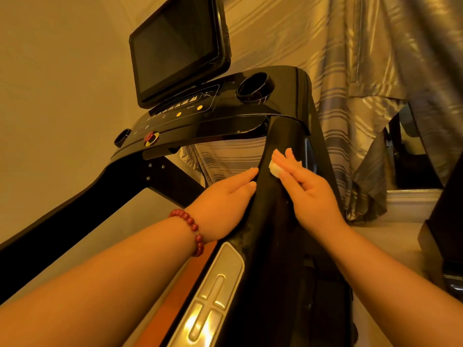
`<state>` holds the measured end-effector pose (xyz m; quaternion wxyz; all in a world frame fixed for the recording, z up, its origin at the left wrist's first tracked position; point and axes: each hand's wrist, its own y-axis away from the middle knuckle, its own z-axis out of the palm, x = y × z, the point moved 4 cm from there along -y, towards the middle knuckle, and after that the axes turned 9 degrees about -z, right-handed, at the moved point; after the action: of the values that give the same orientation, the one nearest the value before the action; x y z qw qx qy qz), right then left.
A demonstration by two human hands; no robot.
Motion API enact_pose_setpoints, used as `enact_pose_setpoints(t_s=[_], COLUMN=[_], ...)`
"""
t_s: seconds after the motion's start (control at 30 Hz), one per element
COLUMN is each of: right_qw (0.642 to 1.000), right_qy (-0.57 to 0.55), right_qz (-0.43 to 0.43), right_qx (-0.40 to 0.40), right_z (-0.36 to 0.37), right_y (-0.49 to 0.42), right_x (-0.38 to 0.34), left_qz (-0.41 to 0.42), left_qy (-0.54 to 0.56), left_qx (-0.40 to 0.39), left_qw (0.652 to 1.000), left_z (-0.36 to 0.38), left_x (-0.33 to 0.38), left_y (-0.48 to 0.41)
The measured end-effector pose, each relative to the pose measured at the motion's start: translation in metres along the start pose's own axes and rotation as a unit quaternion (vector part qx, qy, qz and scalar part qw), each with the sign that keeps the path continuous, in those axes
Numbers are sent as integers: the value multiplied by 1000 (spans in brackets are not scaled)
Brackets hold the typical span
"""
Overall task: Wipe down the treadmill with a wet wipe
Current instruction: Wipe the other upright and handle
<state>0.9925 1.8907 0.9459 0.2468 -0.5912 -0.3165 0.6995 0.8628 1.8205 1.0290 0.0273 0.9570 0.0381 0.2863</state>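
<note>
The black treadmill fills the view, and its right upright post [273,216] runs from the console down toward me. My right hand [308,189] lies flat on the post with straight fingers and presses a small white wet wipe [275,169] against it. Only the wipe's left edge shows from under the fingers. My left hand [225,199], with a red bead bracelet at the wrist, rests with straight fingers against the post's left side.
The console [200,116] carries a dark screen [175,46], a red stop button [149,137] and a cup holder [253,87]. A silver side rail [213,291] lies below. Striped grey curtains [350,71] hang behind, and dark furniture [441,234] stands at the right.
</note>
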Motion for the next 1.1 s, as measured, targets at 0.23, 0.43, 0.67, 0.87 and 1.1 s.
enact_pose_setpoints(t_s=[0.23,0.43,0.67,0.87,1.1], right_qw=[981,981,985,989,980], right_qy=[192,194,127,86,112], right_qz=[-15,-14,-56,-21,-36], right_qx=[21,-10,-106,-115,-159], right_z=[-18,-19,-6,-11,-6], right_y=[-29,-29,-4,-12,-14], right_x=[-5,-13,-46,-42,-42], left_qz=[15,9,37,49,51], left_qy=[-44,-13,79,53,33], left_qx=[23,21,-11,14,18], left_qw=[999,1000,996,997,998], left_z=[-2,-1,0,0,-1], left_x=[3,-1,-13,-21,-22], left_y=[7,7,11,13,12])
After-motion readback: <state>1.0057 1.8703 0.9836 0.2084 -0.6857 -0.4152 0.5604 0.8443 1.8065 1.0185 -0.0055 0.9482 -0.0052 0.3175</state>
